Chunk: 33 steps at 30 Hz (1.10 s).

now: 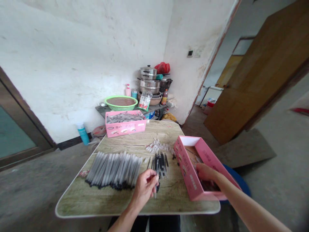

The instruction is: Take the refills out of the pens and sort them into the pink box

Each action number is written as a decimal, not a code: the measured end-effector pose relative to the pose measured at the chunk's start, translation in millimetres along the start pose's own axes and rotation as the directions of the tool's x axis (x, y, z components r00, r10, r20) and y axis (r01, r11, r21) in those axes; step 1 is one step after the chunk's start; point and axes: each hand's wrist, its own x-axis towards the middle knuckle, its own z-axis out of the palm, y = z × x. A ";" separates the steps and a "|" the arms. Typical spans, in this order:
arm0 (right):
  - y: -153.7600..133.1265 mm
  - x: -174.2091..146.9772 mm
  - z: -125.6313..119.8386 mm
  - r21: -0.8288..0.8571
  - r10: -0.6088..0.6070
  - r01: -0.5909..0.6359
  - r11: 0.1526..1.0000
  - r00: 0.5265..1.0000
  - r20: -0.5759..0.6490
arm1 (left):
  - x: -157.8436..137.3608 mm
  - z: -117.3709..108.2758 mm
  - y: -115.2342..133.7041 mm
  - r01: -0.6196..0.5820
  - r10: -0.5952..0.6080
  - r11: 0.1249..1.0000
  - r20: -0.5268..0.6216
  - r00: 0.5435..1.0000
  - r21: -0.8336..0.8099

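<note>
My left hand (145,183) is closed in a pinch around a slim pen (155,191), held nearly upright over the front of the table. Just beyond it lies a cluster of black pen parts (160,162). To its left, a wide row of translucent pen barrels (114,169) with black ends rests side by side. My right hand (205,172) reaches down inside a pink box (189,170) at the table's right side. Its fingers are mostly hidden by the box, and what they touch is unclear. Small whitish pieces (158,146) are scattered behind the black parts.
Another pink box (125,127), full of pens, stands at the back of the wood-patterned table (91,201). Behind it are a green basin (120,108) and stacked steel pots (149,84). A blue stool (238,180) shows beside the right box. A wooden door (253,71) stands at right.
</note>
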 end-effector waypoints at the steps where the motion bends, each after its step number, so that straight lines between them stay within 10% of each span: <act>1: -2.2 2.6 -3.8 -0.008 0.010 -0.009 1.000 0.999 0.043 | -0.4 -1.4 1.5 0.000 0.000 1.000 0.001 1.000 -0.020; 9: -77.9 -11.1 -48.4 0.177 -0.088 0.084 0.981 0.996 0.011 | -4.5 -6.9 5.8 0.032 -0.025 0.996 0.085 0.996 -0.086; 12: -113.4 -37.3 -34.8 0.759 -0.151 -0.011 0.650 0.978 0.144 | -11.1 -5.1 13.0 0.038 -0.031 0.998 0.142 0.989 -0.052; 17: -133.0 -48.4 -0.9 0.910 -0.150 -0.187 0.370 0.955 0.257 | -20.8 -5.5 22.9 0.053 -0.049 0.999 0.204 0.978 -0.014; 26: -126.2 -42.5 11.3 0.899 -0.172 -0.264 0.350 0.925 0.338 | -22.7 -8.4 20.9 0.040 -0.044 0.999 0.222 0.974 0.021; 33: -132.1 -60.9 37.8 0.814 -0.241 -0.441 0.379 0.802 0.547 | -23.5 -2.3 22.4 0.112 -0.059 0.970 0.239 0.969 -0.215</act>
